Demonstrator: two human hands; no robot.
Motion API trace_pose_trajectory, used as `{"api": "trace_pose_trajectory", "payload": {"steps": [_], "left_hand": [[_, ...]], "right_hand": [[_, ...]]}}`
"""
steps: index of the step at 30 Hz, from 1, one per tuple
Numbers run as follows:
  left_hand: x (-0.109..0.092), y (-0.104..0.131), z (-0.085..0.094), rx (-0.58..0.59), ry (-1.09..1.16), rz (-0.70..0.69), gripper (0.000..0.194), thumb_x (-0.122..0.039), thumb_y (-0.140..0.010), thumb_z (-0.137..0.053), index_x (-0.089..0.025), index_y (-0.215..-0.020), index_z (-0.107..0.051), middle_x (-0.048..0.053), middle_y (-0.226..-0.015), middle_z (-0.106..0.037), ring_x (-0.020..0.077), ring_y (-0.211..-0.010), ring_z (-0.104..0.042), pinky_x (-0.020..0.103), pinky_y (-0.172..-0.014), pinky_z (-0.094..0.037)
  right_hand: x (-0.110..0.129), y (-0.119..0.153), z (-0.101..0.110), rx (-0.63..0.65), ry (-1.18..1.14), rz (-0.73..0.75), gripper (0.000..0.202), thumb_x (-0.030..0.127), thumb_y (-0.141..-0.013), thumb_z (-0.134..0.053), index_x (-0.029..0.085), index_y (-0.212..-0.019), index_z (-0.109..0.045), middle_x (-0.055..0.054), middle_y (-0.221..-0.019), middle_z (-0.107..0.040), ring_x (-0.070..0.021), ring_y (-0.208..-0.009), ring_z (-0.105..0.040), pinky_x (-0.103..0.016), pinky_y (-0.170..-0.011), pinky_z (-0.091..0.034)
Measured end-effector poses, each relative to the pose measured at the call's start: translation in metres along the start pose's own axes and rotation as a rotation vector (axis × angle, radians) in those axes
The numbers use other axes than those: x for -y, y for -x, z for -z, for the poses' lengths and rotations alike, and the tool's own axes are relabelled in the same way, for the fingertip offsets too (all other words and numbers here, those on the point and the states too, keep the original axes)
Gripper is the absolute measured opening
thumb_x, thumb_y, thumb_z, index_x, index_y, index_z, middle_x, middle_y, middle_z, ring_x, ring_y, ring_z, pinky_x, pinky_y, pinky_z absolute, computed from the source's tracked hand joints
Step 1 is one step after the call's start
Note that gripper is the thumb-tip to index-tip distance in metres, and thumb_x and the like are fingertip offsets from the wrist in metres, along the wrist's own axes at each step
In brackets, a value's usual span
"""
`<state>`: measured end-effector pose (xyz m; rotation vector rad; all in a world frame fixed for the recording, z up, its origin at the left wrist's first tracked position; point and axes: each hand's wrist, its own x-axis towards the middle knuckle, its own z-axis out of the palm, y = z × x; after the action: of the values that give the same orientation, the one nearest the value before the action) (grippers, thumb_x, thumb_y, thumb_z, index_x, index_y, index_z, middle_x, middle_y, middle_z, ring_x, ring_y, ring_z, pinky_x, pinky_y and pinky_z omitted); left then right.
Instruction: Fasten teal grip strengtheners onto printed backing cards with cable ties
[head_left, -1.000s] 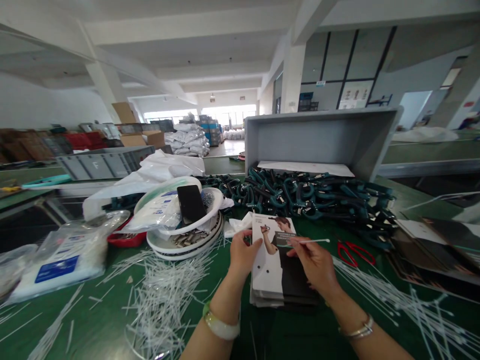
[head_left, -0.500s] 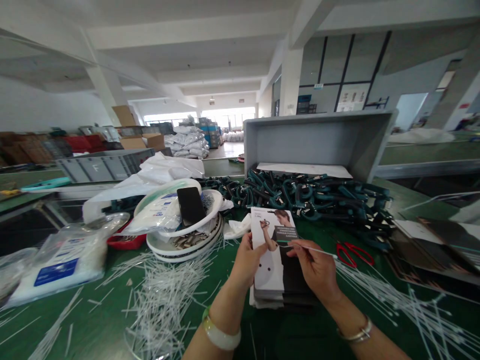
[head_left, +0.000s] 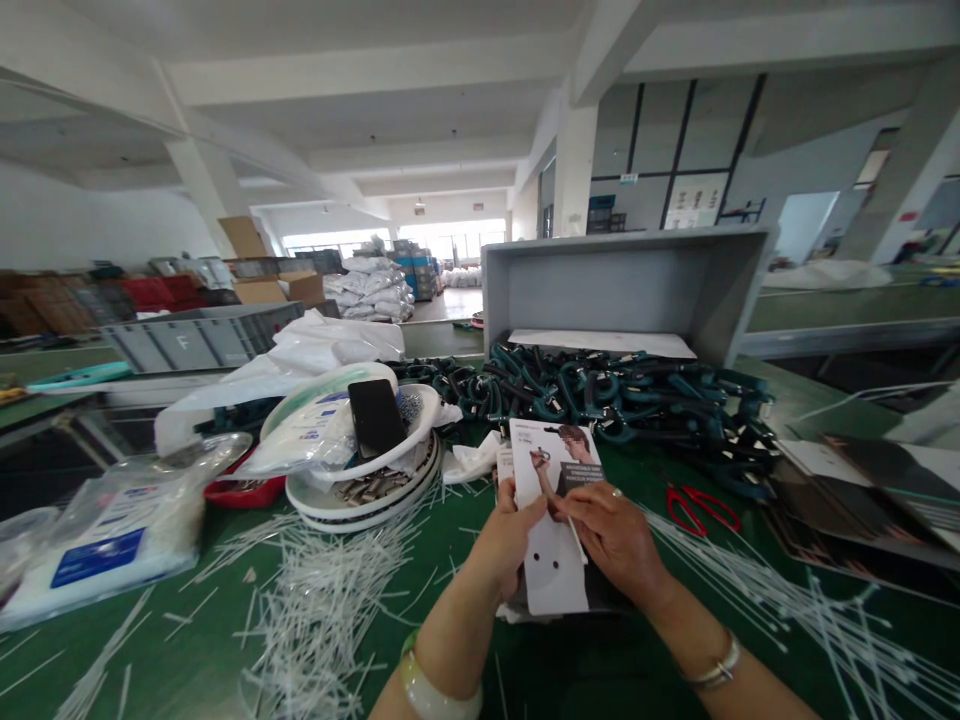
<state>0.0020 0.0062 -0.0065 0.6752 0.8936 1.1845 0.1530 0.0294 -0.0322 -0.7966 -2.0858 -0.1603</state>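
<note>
A printed cardboard packaging card (head_left: 551, 585), white and black with two small holes, is tilted up from the stack of cards (head_left: 505, 458) beneath it. My left hand (head_left: 506, 540) grips its left edge, thumb on the front. My right hand (head_left: 611, 535) is closed at the middle of the card, fingers pinched together. A short piece of white cable tie (head_left: 576, 528) shows below those fingertips; the rest is hidden by the hand. Loose white cable ties (head_left: 739, 580) lie fanned out to the right of my right hand.
Dark green hand grippers (head_left: 622, 390) are heaped before a grey crate (head_left: 600, 285). Red-handled scissors (head_left: 701, 508) lie right, near more cards (head_left: 862, 500). At left are a heap of white ties (head_left: 322, 600), bowls of metal parts (head_left: 360, 510), a phone (head_left: 376, 418) and a plastic bag (head_left: 112, 540).
The top card has been raised and shifted right off the stack. My right hand has turned inward against the card, and the cable tie that stuck out to the right is now mostly hidden.
</note>
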Motion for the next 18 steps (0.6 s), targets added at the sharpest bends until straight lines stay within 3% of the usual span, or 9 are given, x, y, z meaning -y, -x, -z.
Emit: {"api": "trace_pose_trajectory", "payload": {"steps": [7,11,15,18], "left_hand": [[0.0,0.003,0.001,0.032,0.007,0.084,0.062,-0.037,-0.068,-0.07,-0.026,-0.119,-0.037,0.003,-0.086,-0.065,0.0194,-0.072,-0.065,0.033,-0.068,-0.05],[0.001,0.002,0.001,0.031,0.057,0.088,0.064,-0.032,-0.067,-0.071,-0.026,-0.122,-0.038,0.004,-0.088,-0.066,0.0179,-0.067,-0.065,0.032,-0.065,-0.05],[0.003,-0.003,0.006,0.02,0.088,-0.002,0.068,-0.026,-0.063,-0.074,-0.021,-0.123,-0.042,0.003,-0.079,-0.067,0.0167,-0.062,-0.063,0.031,-0.064,-0.05],[0.001,-0.01,0.015,0.022,0.098,-0.054,0.071,-0.024,-0.061,-0.075,-0.02,-0.124,-0.043,0.004,-0.083,-0.067,0.0182,-0.065,-0.064,0.032,-0.066,-0.05]], "right_hand": [[0.003,0.003,0.009,-0.09,0.034,0.084,0.023,0.016,-0.085,-0.048,0.024,-0.091,-0.069,-0.004,-0.077,-0.066,-0.0148,-0.072,-0.059,-0.028,-0.064,-0.051],[0.006,0.001,0.007,-0.103,0.023,0.106,0.022,0.014,-0.084,-0.049,0.023,-0.088,-0.068,-0.004,-0.079,-0.067,-0.0154,-0.075,-0.059,-0.028,-0.065,-0.051],[0.008,-0.004,0.009,0.03,0.013,-0.002,0.019,0.018,-0.084,-0.051,0.023,-0.09,-0.068,-0.006,-0.085,-0.066,-0.0177,-0.081,-0.059,-0.032,-0.068,-0.05],[0.001,-0.01,0.023,0.149,-0.026,-0.123,0.025,0.027,-0.079,-0.057,0.027,-0.103,-0.066,-0.007,-0.101,-0.063,-0.0229,-0.095,-0.058,-0.04,-0.079,-0.049]]}}
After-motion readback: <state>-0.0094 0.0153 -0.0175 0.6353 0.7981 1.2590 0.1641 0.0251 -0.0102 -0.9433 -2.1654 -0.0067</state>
